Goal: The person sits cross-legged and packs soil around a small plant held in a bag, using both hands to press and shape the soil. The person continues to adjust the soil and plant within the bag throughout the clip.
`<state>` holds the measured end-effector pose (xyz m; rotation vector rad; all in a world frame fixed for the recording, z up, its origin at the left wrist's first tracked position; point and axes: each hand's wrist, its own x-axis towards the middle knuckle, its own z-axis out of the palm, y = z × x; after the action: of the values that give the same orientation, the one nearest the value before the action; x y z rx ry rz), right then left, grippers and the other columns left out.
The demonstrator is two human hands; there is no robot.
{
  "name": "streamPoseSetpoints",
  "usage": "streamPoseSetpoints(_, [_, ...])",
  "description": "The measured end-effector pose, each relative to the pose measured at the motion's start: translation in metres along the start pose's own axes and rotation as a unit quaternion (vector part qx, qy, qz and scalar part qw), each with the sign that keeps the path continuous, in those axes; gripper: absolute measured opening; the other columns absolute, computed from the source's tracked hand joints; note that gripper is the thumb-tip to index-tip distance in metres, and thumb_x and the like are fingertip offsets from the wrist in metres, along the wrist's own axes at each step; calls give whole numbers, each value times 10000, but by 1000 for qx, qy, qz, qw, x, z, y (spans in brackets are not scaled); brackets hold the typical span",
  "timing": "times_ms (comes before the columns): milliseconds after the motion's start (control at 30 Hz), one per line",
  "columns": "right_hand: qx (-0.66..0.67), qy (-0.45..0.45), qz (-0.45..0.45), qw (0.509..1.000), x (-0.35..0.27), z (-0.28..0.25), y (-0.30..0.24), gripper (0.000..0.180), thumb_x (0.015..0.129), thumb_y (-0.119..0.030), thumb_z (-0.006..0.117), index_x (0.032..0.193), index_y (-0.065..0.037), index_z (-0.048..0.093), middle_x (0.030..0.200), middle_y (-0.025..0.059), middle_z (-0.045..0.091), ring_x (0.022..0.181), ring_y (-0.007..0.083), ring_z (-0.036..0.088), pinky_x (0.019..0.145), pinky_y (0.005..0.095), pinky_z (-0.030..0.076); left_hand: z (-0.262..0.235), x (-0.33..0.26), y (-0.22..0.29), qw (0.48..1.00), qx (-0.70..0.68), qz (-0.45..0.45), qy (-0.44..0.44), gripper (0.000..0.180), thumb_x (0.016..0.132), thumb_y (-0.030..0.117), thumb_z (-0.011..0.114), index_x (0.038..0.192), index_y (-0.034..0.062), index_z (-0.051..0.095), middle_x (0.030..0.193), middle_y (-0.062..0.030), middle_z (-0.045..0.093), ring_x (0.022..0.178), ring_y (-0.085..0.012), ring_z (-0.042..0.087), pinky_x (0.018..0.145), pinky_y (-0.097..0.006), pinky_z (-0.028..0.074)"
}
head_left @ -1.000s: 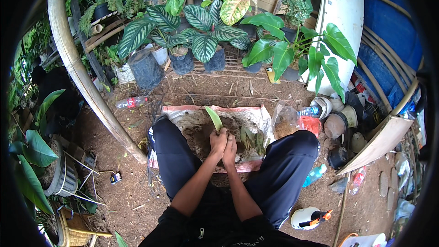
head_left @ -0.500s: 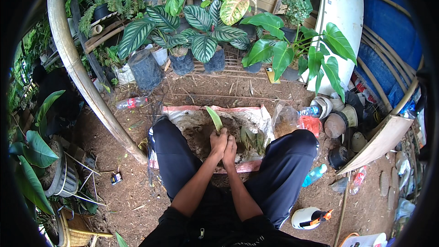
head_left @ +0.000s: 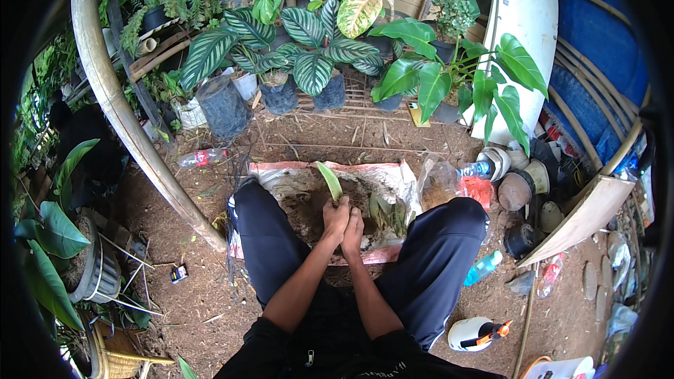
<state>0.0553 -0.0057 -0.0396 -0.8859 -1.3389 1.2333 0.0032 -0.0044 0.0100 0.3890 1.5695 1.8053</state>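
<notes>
A long green leaf with a paler edge (head_left: 328,180) points up and to the left from my two closed hands. My left hand (head_left: 335,216) grips it low down, the fingers curled. Pressed against it on the right, my right hand (head_left: 353,230) is closed too, around the leaf's lower end, which the hands hide. Both are over dark soil (head_left: 298,207) spread on a white sack with reddish edges (head_left: 270,170), between my knees. Just right of my hands, several dull green leafy pieces (head_left: 388,212) lie on the sack.
Potted striped-leaf plants (head_left: 312,70) line the far side. A bamboo pole (head_left: 144,137) slants down at the left. To the right are stacked pots (head_left: 516,189), a teal bottle (head_left: 483,269) and a white spray bottle (head_left: 474,335). A clear bottle (head_left: 202,158) lies beyond my left knee.
</notes>
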Motion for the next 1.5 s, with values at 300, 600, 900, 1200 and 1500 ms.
streamPoseSetpoints(300, [0,0,2,1000,0,0,0,363,978,-277,305,960,27,500,842,136,529,796,212,492,746,351,407,-1,-4,5,1000,12,-8,-6,290,832,213,585,974,-39,559,833,-71,584,732,-154,529,662,-317,441])
streamPoseSetpoints(600, [-15,-3,5,1000,0,-1,0,419,984,-319,292,952,39,507,863,124,533,816,195,502,758,334,414,-1,-9,12,1000,9,-19,-6,280,826,212,597,961,-32,571,835,-71,591,729,-149,531,664,-311,440])
streamPoseSetpoints(900, [-30,-10,24,999,-2,-2,-5,474,979,-338,293,1057,74,513,984,175,566,913,247,531,834,350,408,-1,-7,9,1000,5,-13,-4,284,829,210,604,970,-35,577,840,-67,597,736,-147,533,671,-308,441])
streamPoseSetpoints(1200, [-11,14,2,1000,-1,1,2,381,973,-286,319,999,44,508,876,179,549,813,259,510,761,372,404,0,-4,4,1000,-15,-12,-5,211,843,171,580,939,-17,592,808,-45,588,708,-131,518,645,-299,429])
streamPoseSetpoints(1500, [-21,-10,24,999,1,-3,9,442,983,-326,295,1025,51,522,929,143,569,859,211,534,789,332,424,1,-6,6,1000,-24,-11,-3,175,832,168,577,882,1,576,731,-8,543,616,-95,462,553,-279,390])
